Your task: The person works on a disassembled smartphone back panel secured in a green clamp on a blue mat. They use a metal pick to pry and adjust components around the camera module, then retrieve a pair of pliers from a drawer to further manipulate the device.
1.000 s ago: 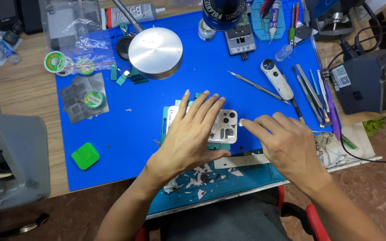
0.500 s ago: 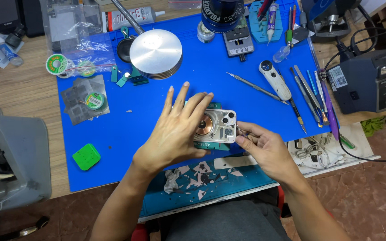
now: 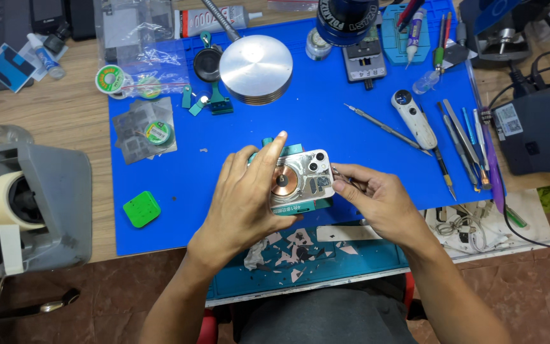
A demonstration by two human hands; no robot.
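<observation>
**Two hands on an opened phone over the blue mat**

Two bare hands meet at the middle of the blue mat, which lies on the wooden desk. Between them is a phone without its back cover: a copper coil ring and the camera lenses are visible. The phone rests on a teal holder, near the front edge of the mat.

The left hand grasps the phone from the left side. Its fingers are spread over the left part, and the index finger points up and away from the person. The right hand touches the right edge of the phone with its fingertips. The fingers are curled together; if they pinch a small tool or part, I cannot tell.

Behind the phone stands a round metal disc. To the right lie a white handheld tool and a row of tweezers and screwdrivers. A small green square box lies at the left. Broken glass pieces are spread on the teal tray just in front of the hands.
</observation>
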